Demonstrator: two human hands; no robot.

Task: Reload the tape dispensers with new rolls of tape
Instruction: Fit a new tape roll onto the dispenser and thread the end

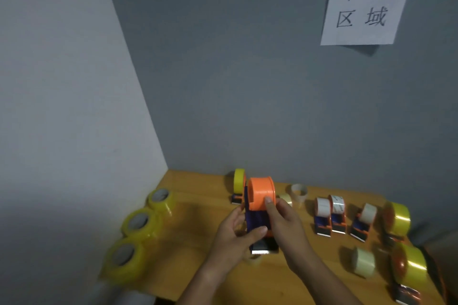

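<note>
The job looks partly done, as a judgement from how things lie. On the bench, at about three o'clock from the hands, three small dispensers stand in a row with pale rolls seated in them, and two bigger dispensers with yellow tape sit at the right edge, so those appear loaded. Another loaded dispenser stands at twelve o'clock, behind the one in hand. Three spare yellow rolls lie in a line at nine o'clock, near the bench's left edge, untouched, and a pale loose roll lies at four o'clock.

The orange and blue dispenser in the middle is the one being worked on; whether a roll sits inside its orange hood cannot be told. The left hand grips the blue body from the left, thumb laid across its front, fingers curled behind. The right hand holds the right side, its thumb pressed on the hood's lower edge. The toothed blade points down at six o'clock, just beyond both hands. Both sets of fingers are clamped on it
</note>
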